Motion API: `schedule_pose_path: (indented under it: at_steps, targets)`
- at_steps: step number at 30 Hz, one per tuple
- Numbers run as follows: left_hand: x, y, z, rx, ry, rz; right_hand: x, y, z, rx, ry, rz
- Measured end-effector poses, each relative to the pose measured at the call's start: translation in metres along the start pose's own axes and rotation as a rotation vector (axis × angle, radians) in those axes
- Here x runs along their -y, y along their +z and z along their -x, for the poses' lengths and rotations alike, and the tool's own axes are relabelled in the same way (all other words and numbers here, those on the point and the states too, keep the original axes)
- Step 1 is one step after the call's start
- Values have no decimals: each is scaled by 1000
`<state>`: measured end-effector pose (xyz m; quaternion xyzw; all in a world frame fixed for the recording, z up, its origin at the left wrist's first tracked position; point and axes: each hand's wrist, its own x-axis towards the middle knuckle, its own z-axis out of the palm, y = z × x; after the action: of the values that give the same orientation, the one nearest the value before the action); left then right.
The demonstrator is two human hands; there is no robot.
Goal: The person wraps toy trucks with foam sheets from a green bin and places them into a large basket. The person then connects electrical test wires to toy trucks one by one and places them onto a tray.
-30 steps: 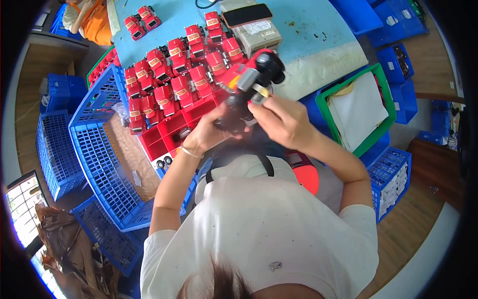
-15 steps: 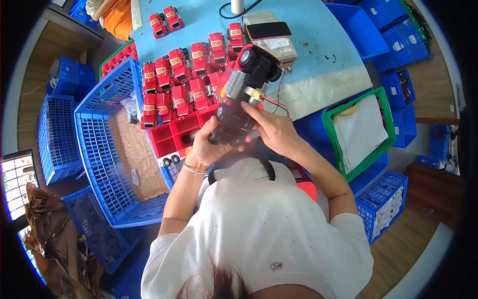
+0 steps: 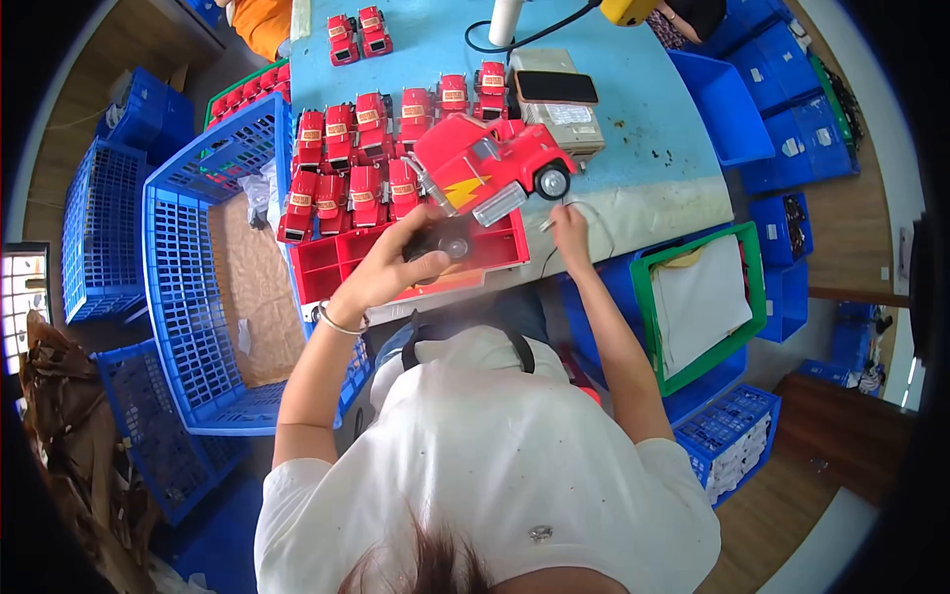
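My left hand (image 3: 391,259) is closed round the dark rear chassis of a red toy truck (image 3: 475,163). The truck is held tilted above the table, its cab up and to the right, with a yellow flash on its side and a front wheel showing. Just below that wheel, my right hand (image 3: 571,238) pinches a thin wire (image 3: 606,226), with a small light tip beside the fingers. A gap separates this hand from the truck. Behind the held truck stand rows of similar red trucks (image 3: 369,124). Below it lies a red compartmented trailer (image 3: 322,284), partly hidden by my left hand.
A phone (image 3: 557,87) lies on a pale box (image 3: 579,134) on the blue table (image 3: 643,89). At left stands a blue crate (image 3: 173,297); at right, a green-rimmed tray (image 3: 673,378) and blue bins (image 3: 727,129). People's sleeves and a yellow object (image 3: 629,10) show at the top.
The truck has turned from showing its underside to showing its red side. My right hand has moved off it to the right, and the wired connector is no longer on the chassis.
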<state>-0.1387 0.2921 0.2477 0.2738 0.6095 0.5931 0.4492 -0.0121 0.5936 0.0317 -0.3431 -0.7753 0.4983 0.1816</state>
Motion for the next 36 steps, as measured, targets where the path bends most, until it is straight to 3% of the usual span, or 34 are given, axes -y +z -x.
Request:
schedule_pose_path:
  at_steps: [1, 4, 5, 7, 9, 10, 13, 15, 16, 18, 22, 26, 36]
  targets:
    - [1, -3, 0, -10, 4, 4, 4, 1, -2, 8, -7, 3]
    - [3, -13, -1, 50, 143, -40, 65, 0, -3, 570, 175, 627]
    - [2, -16, 1, 45, 139, -42, 86, -7, -1, 576, 174, 624]
    - [-1, -25, 2, 106, 147, -39, 140, -32, 1, 729, 67, 143]
    - [-6, -29, -1, 147, 159, -38, 232, -57, 29, 712, 321, -574]
    - [-10, -31, -3, 172, 120, -95, 245, -59, 34, 705, 317, -572]
    - [-20, -35, -12, 217, 48, -213, 265, -58, 44, 629, 430, -1189]
    - [-24, -32, -23, -104, 399, -491, 261, -55, 50, 618, 320, -1117]
    - [-26, -26, -28, -102, 396, -491, 257, -53, 55, 605, 222, -1045]
    - [-33, -11, -37, -211, 525, -176, 255, -47, 68, 588, 127, -976]
    - [-54, 8, -51, -89, 405, -12, 264, -36, 88, 434, 10, -872]
    - [-62, 8, -54, -22, 472, -125, 273, -38, 98, 351, -45, -793]
    - [-65, 11, -58, -51, 477, -173, 261, -23, 103, 220, -173, -765]
